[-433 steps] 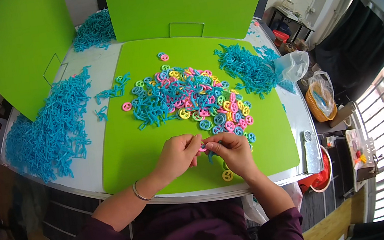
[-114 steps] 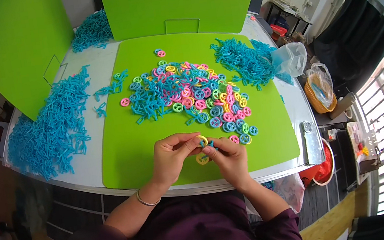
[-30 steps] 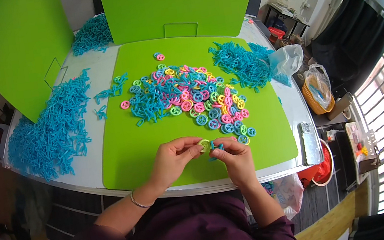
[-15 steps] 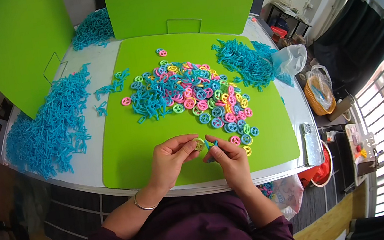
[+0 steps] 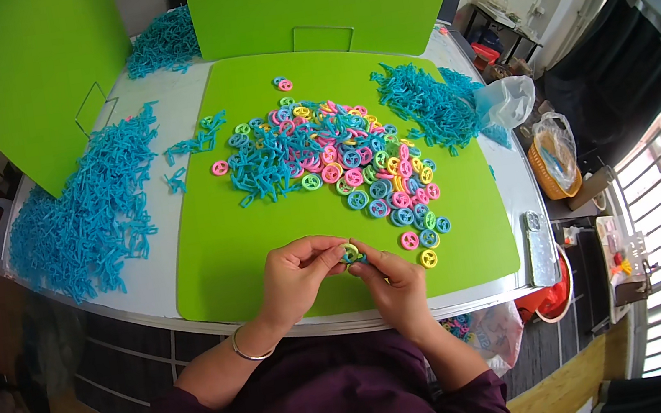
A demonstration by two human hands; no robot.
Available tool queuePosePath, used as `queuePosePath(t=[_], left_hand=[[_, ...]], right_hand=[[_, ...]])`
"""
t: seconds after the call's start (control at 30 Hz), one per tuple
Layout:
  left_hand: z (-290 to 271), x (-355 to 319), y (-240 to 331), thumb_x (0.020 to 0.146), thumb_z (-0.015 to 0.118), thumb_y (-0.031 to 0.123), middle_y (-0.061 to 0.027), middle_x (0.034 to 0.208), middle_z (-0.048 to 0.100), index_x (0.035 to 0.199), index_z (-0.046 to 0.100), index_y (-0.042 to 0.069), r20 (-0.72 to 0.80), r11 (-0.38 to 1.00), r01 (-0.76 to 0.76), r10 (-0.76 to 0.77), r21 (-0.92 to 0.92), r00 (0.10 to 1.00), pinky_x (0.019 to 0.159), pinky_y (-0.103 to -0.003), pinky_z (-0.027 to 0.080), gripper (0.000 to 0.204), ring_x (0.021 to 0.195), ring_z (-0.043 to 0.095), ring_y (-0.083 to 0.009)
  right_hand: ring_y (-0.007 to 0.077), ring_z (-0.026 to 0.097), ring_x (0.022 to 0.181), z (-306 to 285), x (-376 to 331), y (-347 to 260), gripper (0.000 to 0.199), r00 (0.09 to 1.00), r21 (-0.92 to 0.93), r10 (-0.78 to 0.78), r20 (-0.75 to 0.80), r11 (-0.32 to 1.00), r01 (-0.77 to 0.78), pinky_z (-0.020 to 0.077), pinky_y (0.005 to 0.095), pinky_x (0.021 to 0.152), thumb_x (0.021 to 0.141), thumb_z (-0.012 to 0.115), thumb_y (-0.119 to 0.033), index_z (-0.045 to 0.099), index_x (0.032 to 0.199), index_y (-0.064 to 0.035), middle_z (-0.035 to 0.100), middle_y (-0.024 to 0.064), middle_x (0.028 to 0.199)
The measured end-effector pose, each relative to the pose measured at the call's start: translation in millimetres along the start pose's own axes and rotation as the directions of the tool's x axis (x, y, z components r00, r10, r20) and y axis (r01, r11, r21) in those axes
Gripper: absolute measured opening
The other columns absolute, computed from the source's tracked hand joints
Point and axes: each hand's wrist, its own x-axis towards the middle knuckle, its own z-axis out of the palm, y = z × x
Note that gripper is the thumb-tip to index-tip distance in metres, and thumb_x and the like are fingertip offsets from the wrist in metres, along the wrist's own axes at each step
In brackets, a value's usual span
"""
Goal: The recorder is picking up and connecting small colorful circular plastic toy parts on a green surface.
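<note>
My left hand (image 5: 299, 272) pinches a small yellow-green plastic wheel (image 5: 350, 252) between thumb and fingertips, over the near part of the green mat (image 5: 220, 264). Close against it, my right hand (image 5: 396, 282) grips a small blue plastic clip (image 5: 362, 259), mostly covered by the fingers. The two pieces touch; whether they are joined I cannot tell. Beyond my hands spreads a heap of pink, blue, green and yellow wheels (image 5: 352, 158), with blue clips (image 5: 263, 174) mixed in on its left side. A single yellow wheel (image 5: 428, 259) lies to the right of my right hand.
Large piles of blue clips lie at left (image 5: 83, 216) and at the right back (image 5: 426, 104). Two upright green boards (image 5: 327, 0) stand at the far and left sides. A phone (image 5: 538, 249) rests at the table's right edge, below a clear plastic bag (image 5: 506, 101).
My right hand has come in against the left, bringing the blue clip up to the wheel. Before, a small gap lay between them. The view has shifted slightly.
</note>
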Motion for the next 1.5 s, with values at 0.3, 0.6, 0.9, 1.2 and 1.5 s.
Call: queuePosePath(t=[0.3, 0.6, 0.9, 1.2, 1.5], left_hand=[[2, -1, 0, 0.086, 0.061, -0.002, -0.0085, 0.091, 0.067, 0.098, 0.066, -0.004, -0.004, 1.0, -0.008, 0.008, -0.024, 1.0, 0.076, -0.027, 0.056, 0.013, 0.082, 0.064, -0.0134], [7, -3, 8, 0.084, 0.062, -0.005, -0.0074, 0.096, 0.067, 0.108, 0.063, -0.002, 0.088, 0.999, -0.024, 0.028, -0.044, 0.996, 0.079, -0.024, 0.052, 0.024, 0.087, 0.063, -0.0117], [-3, 4, 7, 0.085, 0.063, 0.0, -0.007, 0.101, 0.065, 0.111, 0.06, 0.0, 0.065, 0.974, 0.148, -0.139, -0.172, 0.988, 0.082, -0.026, 0.051, 0.026, 0.092, 0.061, -0.0118], [14, 2, 14, 0.09, 0.059, 0.012, -0.0056, 0.098, 0.064, 0.117, 0.057, 0.005, 0.341, 0.937, 0.281, -0.338, 0.205, 0.877, 0.078, -0.025, 0.05, 0.027, 0.089, 0.061, -0.0106], [79, 51, -24, 0.079, 0.068, 0.025, -0.0049, 0.09, 0.056, 0.099, 0.069, 0.014, 0.686, 0.382, -0.706, 0.214, 0.597, 0.696, 0.078, -0.034, 0.045, 0.023, 0.088, 0.053, -0.0239]], right_hand=[[0.0179, 0.052, 0.054, 6, 3, -5, 0.043, 0.905, -0.429, -0.394, -0.158, 0.853, 0.297, 0.0433, 0.0284, 0.053, 0.074, 0.071, 0.004, 0.064, 0.115, -0.0043, 0.053, 0.0084, 0.064], [0.0096, 0.057, 0.06, 0, 0, 2, 0.045, 0.992, 0.117, 0.051, -0.116, 0.992, -0.037, 0.0465, 0.0254, 0.056, 0.082, 0.069, -0.004, 0.056, 0.125, -0.0048, 0.067, 0.0072, 0.078], [0.0235, 0.058, 0.104, -34, 0, 13, 0.044, 0.981, 0.06, -0.191, -0.038, 0.979, 0.193, 0.0468, 0.0356, 0.088, 0.08, 0.067, -0.004, 0.056, 0.122, -0.0056, 0.058, 0.0167, 0.12], [0.031, 0.06, 0.098, -48, -37, 22, 0.021, 0.916, 0.095, -0.397, 0.056, 0.916, 0.391, 0.0455, 0.0451, 0.092, 0.084, 0.058, -0.001, 0.056, 0.104, -0.0032, 0.063, 0.0186, 0.1], [0.0152, 0.055, 0.062, -86, -65, 32, 0.012, 0.845, 0.835, 0.502, -0.186, 0.534, -0.134, 0.0474, 0.0287, 0.061, 0.095, 0.048, -0.012, 0.052, 0.103, -0.0032, 0.056, 0.0064, 0.072]])
